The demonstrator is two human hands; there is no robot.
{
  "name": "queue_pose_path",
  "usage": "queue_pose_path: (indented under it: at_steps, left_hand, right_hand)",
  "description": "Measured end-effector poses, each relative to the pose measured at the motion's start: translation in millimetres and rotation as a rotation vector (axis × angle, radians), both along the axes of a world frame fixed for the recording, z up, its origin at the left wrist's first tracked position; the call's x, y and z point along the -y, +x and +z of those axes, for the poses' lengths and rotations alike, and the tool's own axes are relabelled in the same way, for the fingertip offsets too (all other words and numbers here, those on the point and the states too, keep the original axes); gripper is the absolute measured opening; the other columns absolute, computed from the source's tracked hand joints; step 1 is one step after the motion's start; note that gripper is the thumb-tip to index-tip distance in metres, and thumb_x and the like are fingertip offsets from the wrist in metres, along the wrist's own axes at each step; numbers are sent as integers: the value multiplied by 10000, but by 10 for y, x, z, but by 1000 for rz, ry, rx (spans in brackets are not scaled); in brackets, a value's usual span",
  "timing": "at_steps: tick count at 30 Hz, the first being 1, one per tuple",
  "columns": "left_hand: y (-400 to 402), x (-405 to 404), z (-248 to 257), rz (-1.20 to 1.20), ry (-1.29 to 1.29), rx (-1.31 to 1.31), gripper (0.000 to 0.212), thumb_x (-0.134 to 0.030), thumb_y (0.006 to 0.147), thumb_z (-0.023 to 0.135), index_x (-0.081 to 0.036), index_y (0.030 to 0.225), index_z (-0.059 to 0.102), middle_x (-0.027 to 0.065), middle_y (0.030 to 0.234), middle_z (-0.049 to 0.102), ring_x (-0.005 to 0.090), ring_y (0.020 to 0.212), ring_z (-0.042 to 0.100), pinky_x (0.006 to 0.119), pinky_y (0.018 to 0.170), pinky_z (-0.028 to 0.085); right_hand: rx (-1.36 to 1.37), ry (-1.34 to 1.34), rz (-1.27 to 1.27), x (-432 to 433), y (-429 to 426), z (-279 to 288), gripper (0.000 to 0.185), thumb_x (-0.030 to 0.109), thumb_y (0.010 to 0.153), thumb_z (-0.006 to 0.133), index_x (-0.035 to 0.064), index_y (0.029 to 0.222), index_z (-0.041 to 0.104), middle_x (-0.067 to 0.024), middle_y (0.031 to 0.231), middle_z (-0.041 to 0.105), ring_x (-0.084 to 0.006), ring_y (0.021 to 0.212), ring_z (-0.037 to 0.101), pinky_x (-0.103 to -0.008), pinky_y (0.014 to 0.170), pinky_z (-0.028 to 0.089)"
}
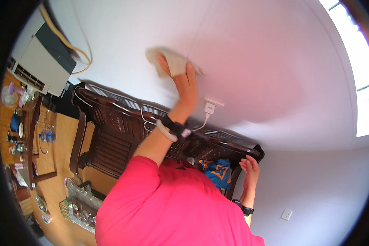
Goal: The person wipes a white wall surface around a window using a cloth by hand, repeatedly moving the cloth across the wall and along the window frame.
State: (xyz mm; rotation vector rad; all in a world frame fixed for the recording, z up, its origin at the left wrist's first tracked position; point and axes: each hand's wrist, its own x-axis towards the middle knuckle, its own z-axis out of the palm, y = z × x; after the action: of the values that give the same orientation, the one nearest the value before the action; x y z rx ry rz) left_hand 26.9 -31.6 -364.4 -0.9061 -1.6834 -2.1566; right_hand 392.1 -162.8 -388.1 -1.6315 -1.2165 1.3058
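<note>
My left hand is raised against the pale wall, with a beige cloth under and between its fingers. The cloth is blurred and one corner sticks out to the right. A black band and a light bracelet circle that wrist. My right hand is beside the right end of the dark carved wooden bench, its fingers loosely apart and nothing in it. It wears a black wrist strap. Below my left hand, a white charger is plugged in at the wall, its cable running down to the bench back.
A blue and orange fabric item lies on the bench. A white and dark appliance with a yellowish hose stands left. A cluttered wooden table and a basket of items are at lower left. A socket sits on the right wall.
</note>
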Motion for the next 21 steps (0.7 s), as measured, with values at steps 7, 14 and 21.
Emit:
queue_pose_path:
  at_steps: [7, 14, 21]
  left_hand:
    - [-944, -44, 1094, 246, -65, -848, 672, -370, 820, 501, 5, 1338, 295, 219, 1414, 215, 417, 1301, 171, 578, 1012, 97]
    - [-483, 94, -251, -31, -606, -1578, 503, -299, 734, 568, -180, 1219, 507, -5, 1316, 424, 213, 1224, 361, 506, 952, 280]
    - [297, -80, 977, -306, -622, -1412, 588, -126, 691, 589, -267, 1249, 471, -59, 1298, 438, 166, 1212, 399, 334, 800, 469]
  right_hand:
    - [-37, -28, -43, -10, 78, -65, 238, 97, 906, 448, 22, 1113, 537, -87, 925, 621, -149, 802, 606, -247, 722, 466]
    - [-87, -28, -78, 25, 205, -135, 236, 76, 896, 440, 7, 1097, 544, -87, 915, 624, -144, 814, 600, -243, 730, 463]
    - [-152, 65, -118, -38, 359, -130, 233, 88, 890, 455, 0, 1084, 549, -87, 905, 631, -145, 798, 607, -240, 711, 467]
